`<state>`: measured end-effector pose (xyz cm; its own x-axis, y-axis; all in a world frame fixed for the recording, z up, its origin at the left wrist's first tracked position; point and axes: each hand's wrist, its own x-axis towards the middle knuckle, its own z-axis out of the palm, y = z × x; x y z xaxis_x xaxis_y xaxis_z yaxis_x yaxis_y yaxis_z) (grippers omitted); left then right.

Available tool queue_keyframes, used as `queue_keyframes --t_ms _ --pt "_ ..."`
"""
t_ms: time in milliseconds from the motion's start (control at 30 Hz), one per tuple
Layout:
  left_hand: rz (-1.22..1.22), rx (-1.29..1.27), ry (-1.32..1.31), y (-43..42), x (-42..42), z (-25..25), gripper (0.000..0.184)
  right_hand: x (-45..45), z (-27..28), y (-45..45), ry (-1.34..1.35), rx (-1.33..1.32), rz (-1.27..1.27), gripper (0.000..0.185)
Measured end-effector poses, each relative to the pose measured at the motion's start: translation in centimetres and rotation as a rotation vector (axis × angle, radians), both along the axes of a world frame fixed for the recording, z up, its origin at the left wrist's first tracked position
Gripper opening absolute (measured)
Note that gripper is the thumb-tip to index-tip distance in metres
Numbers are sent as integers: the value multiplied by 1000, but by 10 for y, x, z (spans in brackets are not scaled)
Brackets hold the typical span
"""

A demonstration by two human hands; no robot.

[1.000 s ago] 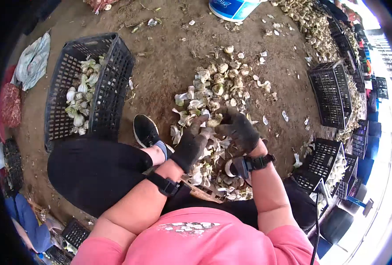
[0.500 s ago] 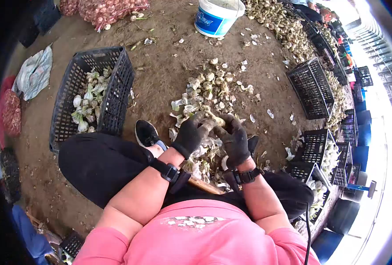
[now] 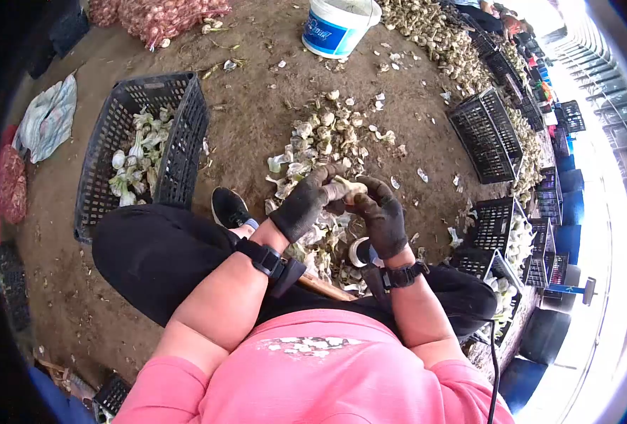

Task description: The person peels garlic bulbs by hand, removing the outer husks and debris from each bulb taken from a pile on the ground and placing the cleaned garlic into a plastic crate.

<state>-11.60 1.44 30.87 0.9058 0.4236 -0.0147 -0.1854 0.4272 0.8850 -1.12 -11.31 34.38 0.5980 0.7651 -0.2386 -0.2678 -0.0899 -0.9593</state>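
Both hands wear dark, dirt-stained gloves and meet in front of my knees, over a heap of garlic (image 3: 325,136) and loose skins on the ground. A pale garlic bulb (image 3: 350,186) is between them. My left hand (image 3: 305,205) has its fingers closed at the bulb's left side. My right hand (image 3: 382,218) is curled round its right side, thumb and fingers against it. The gloves cover part of the bulb. To the left, a black crate (image 3: 183,152) holds several garlic bulbs with short stems.
A white and blue bucket (image 3: 336,27) stands at the top centre. Red net sacks (image 3: 165,20) lie top left, a pale cloth sack (image 3: 48,120) at far left. Black crates (image 3: 484,138) and more garlic (image 3: 434,39) line the right side, with a person partly visible at the top right.
The view has tilted up and shifted, bringing the bucket and net sacks further into sight. My hands stay together, and a pale bulb now shows more clearly between the fingers.
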Motion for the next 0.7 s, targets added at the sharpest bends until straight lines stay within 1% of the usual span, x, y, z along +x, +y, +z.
queue_keyframes --t_ms 67,100,133,167,200,233,267,333,367,400,467,500,533,600,633,667,700 --pt "16 -84 132 2 0 -3 35 -6 -2 0 -296 -94 56 32" --pt "51 21 149 0 3 -14 30 -7 -6 2 -438 -112 68 34" --pt "54 20 151 0 3 -14 30 -6 -16 3 -435 -113 72 34" --pt "74 105 194 0 2 -15 31 -4 -29 2 -553 -106 32 35" --pt "93 192 236 0 1 -14 31 -7 -31 6 -670 -98 -9 36" --pt "157 333 243 -1 0 -9 36 -13 -27 6 -637 -57 -18 34" --pt "156 333 245 -1 -2 -11 36 -15 -28 6 -635 -58 -18 34" --pt "225 645 145 1 -3 -12 42 -18 -29 4 95 72 -132 29" --pt "169 541 159 2 -2 -12 46 -16 -34 4 98 113 -84 24" --pt "169 540 156 2 -1 -11 46 -14 -31 5 95 112 -85 24" --pt "175 450 100 1 -1 -9 48 -10 -22 7 270 45 -71 22" --pt "169 450 101 0 -1 -8 48 -6 -26 8 303 13 -66 22" --pt "147 473 103 -1 -1 -6 48 -6 -29 8 304 15 -71 22" --pt "103 518 105 -4 -1 -3 49 -10 -34 11 -49 -103 -200 21" --pt "103 461 43 -6 2 -10 51 -13 -39 11 -232 -101 -217 20" --pt "100 460 44 -8 2 -13 51 -13 -39 9 -229 -103 -219 20" --pt "27 282 30 -8 2 -11 51 -14 -33 9 -259 -81 -135 21"
